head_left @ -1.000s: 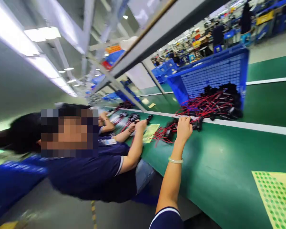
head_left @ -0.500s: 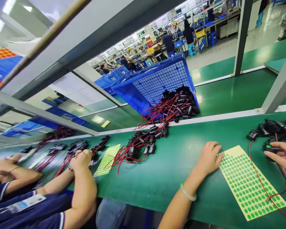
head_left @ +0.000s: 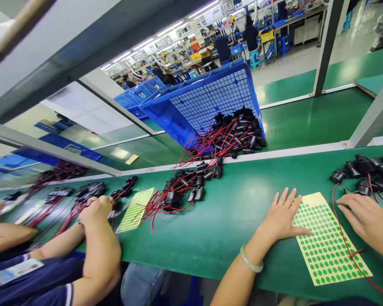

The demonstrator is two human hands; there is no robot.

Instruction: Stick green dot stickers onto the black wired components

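- Left hand (head_left: 282,216) of yours: how does it sit?
- Flat, palm down and fingers spread, on the green bench (head_left: 242,238), with the thumb over the left edge of the sticker sheet (head_left: 330,242) right in front of you. Pressed like that, I'd judge it pins the sheet so it can't slide.
- And your right hand (head_left: 367,221)?
- Palm down over the sheet's right edge, fingers loosely curved toward the left. I can't tell whether it pinches anything. A red wire (head_left: 351,255) runs past its fingertips and across the sheet, up to the black parts (head_left: 364,170) clustered just beyond it.
- Counts?
- Two sheets: yours, and a second sheet (head_left: 134,210) beside the co-worker's hand (head_left: 97,208) on your left. One blue crate (head_left: 210,97) is tipped on its side, so its wired parts (head_left: 232,136) spill toward the bench. One loose heap (head_left: 185,191) lies between the two sheets. By your right hand I count at least five black parts, and the frame edge cuts off more. The green dots are too many to count. One pale bangle (head_left: 250,261) sits on your left wrist.
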